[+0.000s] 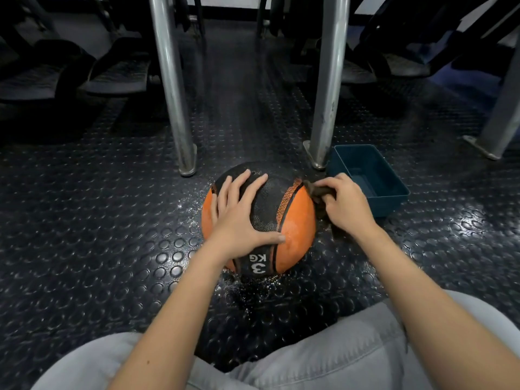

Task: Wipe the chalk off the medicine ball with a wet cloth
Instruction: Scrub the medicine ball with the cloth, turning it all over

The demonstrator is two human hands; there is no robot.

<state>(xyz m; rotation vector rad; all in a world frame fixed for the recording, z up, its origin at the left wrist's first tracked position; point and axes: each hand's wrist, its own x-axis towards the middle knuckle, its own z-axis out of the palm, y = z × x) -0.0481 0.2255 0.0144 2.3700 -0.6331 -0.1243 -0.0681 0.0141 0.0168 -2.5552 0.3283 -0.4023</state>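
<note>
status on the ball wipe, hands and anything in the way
Left hand flat on medicine ball, steadying. Right hand pressing cloth to its right side. Blue tub close beside.

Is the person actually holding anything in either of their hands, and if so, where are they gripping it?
The right hand grips a dark cloth, bunched at its middle, against the medicine ball. The left hand lies flat on the ball, grasping nothing.

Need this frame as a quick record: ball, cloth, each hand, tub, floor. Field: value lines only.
ball: orange and black rubber medicine ball, marked 3 KG, resting on the floor
cloth: dark brown wet cloth, pressed on the ball's right side
left hand: flat on top of the ball, fingers spread
right hand: gripping the cloth
tub: blue rectangular plastic tub, right of the ball
floor: black studded rubber floor, wet spots around the ball
</note>
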